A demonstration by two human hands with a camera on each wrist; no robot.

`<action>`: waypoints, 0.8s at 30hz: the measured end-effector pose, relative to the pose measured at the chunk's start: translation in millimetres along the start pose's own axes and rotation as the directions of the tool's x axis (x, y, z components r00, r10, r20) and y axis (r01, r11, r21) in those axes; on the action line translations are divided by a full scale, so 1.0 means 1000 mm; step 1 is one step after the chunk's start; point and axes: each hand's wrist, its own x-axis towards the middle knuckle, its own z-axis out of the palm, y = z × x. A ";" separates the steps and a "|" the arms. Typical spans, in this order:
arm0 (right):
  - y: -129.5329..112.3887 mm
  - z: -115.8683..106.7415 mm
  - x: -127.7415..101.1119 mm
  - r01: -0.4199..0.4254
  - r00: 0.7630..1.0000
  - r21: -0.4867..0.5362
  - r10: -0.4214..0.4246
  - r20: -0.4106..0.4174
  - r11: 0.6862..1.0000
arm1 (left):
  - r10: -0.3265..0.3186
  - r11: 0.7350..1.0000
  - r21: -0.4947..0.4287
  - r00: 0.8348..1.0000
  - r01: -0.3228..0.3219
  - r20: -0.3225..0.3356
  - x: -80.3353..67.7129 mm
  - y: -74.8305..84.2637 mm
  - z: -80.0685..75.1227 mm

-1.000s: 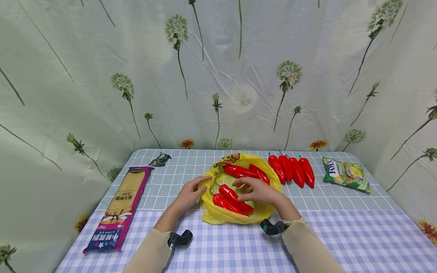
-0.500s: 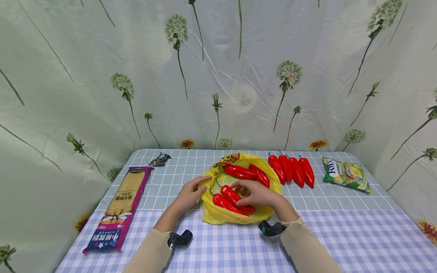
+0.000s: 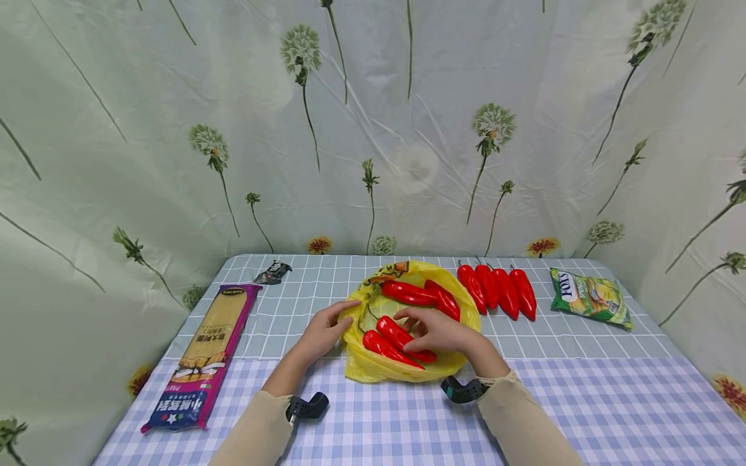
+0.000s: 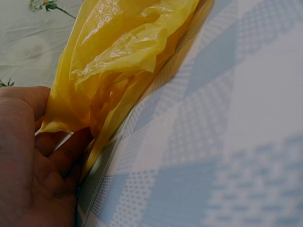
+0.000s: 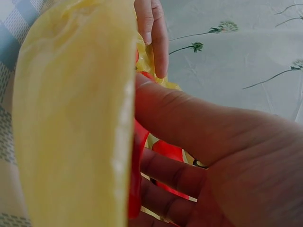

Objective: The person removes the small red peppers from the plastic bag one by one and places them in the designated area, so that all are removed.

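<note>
A yellow plastic bag (image 3: 373, 370) lies with its mouth spread wide, several red peppers inside. My left hand (image 3: 323, 331) pinches the bag's left rim; in the left wrist view the thumb lies over the yellow film (image 4: 128, 47) and the fingers reach behind it. Inside the bag, my right hand (image 3: 443, 333) grips a red pepper (image 3: 395, 332) between thumb and fingers. Just in front of it lies another red pepper (image 3: 384, 348). Two more, one a long red pepper (image 3: 408, 293), rest toward the back. The bag's near wall (image 5: 71, 118) hides part of the right hand's grip in the right wrist view.
Behind the bag's right side, several red peppers (image 3: 506, 294) lie in a row. A green snack packet (image 3: 591, 299) is at the far right. On the left are a pink pasta packet (image 3: 204, 356) and a small black wrapper (image 3: 272, 272). A floral curtain (image 3: 408, 129) backs the table.
My right hand has moved slightly left and closed around the pepper, which shifted a little to the right. My left hand has stayed at the bag's rim.
</note>
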 end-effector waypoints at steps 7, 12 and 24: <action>0.001 0.000 0.000 -0.035 0.999 0.000 0.035 -0.012 0.999 | 0.002 1.000 0.007 1.000 -0.002 -0.004 0.000 0.000 0.000; 0.001 0.002 0.000 -0.088 0.995 0.004 0.088 -0.041 0.996 | -0.009 1.000 0.001 1.000 0.009 -0.008 -0.001 0.001 0.000; 0.003 0.004 -0.001 -0.065 0.997 0.012 0.065 -0.049 0.998 | -0.010 1.000 0.002 1.000 0.010 -0.016 -0.003 0.003 0.001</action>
